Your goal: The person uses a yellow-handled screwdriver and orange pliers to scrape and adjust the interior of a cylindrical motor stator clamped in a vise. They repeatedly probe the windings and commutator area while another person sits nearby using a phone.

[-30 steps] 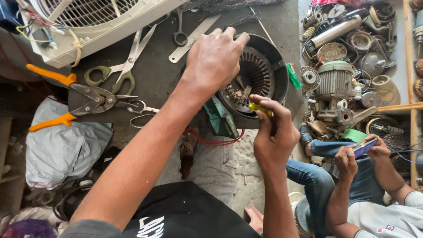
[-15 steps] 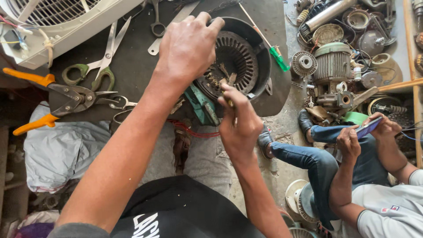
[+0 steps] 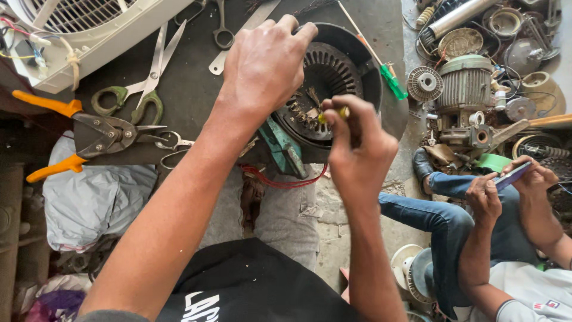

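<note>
My left hand [image 3: 262,65] lies on top of a round black motor stator [image 3: 333,71] at the edge of a dark workbench [image 3: 190,89], gripping its rim. My right hand [image 3: 357,149] is closed around a small yellow-handled tool [image 3: 341,112] whose tip points into the stator's slotted core. A teal part [image 3: 283,146] and red wires [image 3: 286,182] hang under the stator.
Orange-handled tin snips [image 3: 89,134], green-handled scissors [image 3: 137,89] and a green screwdriver [image 3: 390,77] lie on the bench. A white fan housing [image 3: 89,30] is at top left. Motor parts [image 3: 471,83] are piled at right, where a seated person [image 3: 506,250] holds a phone [image 3: 511,176].
The view has shifted so the stator sits lower and nearer the middle. My right hand has moved up from the bench edge to the stator's core with the tool.
</note>
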